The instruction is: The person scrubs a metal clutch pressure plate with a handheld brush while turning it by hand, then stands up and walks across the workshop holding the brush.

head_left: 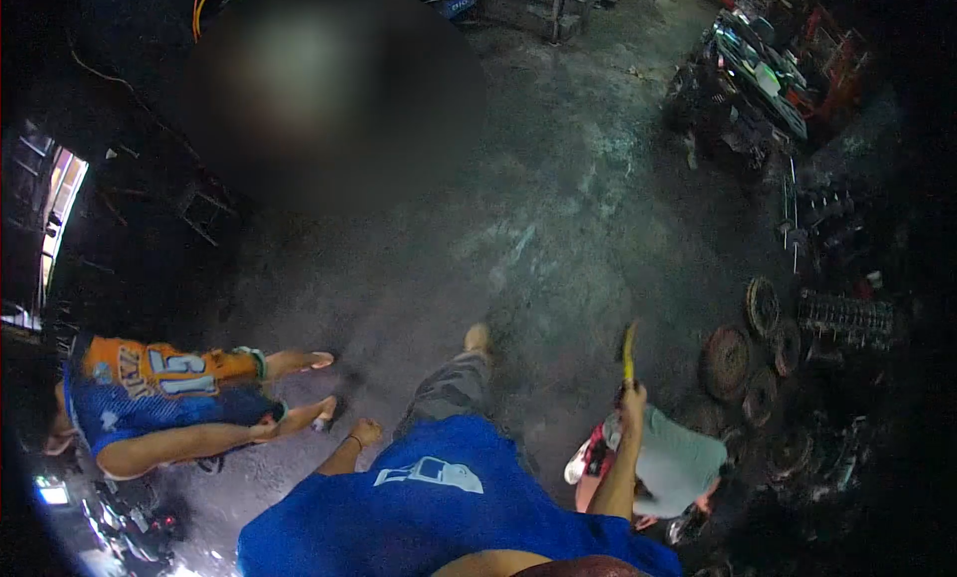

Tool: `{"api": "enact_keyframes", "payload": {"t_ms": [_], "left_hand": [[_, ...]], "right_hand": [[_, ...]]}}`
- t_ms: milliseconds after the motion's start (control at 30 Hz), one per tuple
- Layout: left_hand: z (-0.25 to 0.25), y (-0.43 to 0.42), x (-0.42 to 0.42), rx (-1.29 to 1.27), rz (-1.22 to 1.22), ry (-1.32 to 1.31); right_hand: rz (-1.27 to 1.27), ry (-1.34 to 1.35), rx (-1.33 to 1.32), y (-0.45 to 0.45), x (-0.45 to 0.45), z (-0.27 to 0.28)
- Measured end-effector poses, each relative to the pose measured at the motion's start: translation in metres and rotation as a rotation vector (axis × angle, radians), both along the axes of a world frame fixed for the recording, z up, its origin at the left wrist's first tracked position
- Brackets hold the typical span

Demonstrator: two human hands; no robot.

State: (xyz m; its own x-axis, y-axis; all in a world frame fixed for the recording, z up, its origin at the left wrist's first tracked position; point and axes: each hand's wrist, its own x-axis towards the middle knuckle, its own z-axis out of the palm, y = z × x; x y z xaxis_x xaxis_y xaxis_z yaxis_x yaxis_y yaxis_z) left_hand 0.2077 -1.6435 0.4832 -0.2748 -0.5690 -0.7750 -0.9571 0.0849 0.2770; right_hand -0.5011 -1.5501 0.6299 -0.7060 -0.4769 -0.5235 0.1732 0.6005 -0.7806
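Note:
My right hand [633,402] is closed around a long, narrow yellow tool [628,355] that sticks out forward from the fist. Its dark far end is too small to name. Low beside my body, my left hand [367,432] hangs with its fingers curled in, and I see nothing in it. A dark band circles that wrist. Both arms come from my blue shirt [429,517], and one foot [478,338] is stepping forward on the concrete floor [538,248].
A person in an orange and blue jersey [169,388] stands at my left. Another person in a grey shirt [683,462] is close by my right arm. Round rusty discs [728,362] and metal parts [845,318] lie along the right side. A motorcycle [758,74] stands farther off; a blurred patch hides the upper left.

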Motion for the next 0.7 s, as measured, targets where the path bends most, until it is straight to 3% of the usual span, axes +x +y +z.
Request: {"api": "enact_keyframes", "payload": {"t_ms": [33,133,233,267,300,333,367,433,500,600,700], "left_hand": [[-0.006,-0.024,-0.022,-0.01,-0.156,-0.046],[-0.003,-0.12,-0.097,0.094,-0.11,-0.067],[0.009,-0.247,-0.189,0.015,-0.274,-0.034],[0.013,-0.291,-0.224,-0.058,-0.414,-0.015],[0.024,-0.343,-0.264,-0.17,-0.584,-0.001],[0.038,-0.391,-0.305,-0.255,-0.665,0.007],[0.042,-0.438,-0.337,-0.41,-0.686,0.186],[0.173,-0.529,-0.445,-0.075,0.363,0.392],[0.199,-0.611,-0.51,-0.109,0.305,0.377],[0.187,-0.714,-0.589,-0.176,0.361,0.475],[0.165,-0.775,-0.652,-0.134,0.429,0.338]], "right_hand": [[0.052,0.07,-0.121,-0.023,-0.032,0.003],[0.001,-0.006,-0.256,-0.097,-0.105,0.013],[-0.078,-0.077,0.026,-0.143,-0.144,0.012],[-0.093,-0.117,0.12,-0.138,-0.159,-0.017],[-0.118,-0.288,0.165,-0.111,-0.192,-0.092],[-0.123,-0.346,0.222,-0.124,-0.176,-0.057],[-0.105,-0.392,0.296,-0.14,-0.171,-0.049],[-0.095,-0.464,0.385,-0.186,-0.184,-0.051],[-0.081,-0.494,0.414,-0.242,-0.217,-0.062],[-0.066,-0.483,0.431,-0.335,-0.286,-0.074],[-0.052,-0.436,0.413,-0.419,-0.377,-0.075]]}}
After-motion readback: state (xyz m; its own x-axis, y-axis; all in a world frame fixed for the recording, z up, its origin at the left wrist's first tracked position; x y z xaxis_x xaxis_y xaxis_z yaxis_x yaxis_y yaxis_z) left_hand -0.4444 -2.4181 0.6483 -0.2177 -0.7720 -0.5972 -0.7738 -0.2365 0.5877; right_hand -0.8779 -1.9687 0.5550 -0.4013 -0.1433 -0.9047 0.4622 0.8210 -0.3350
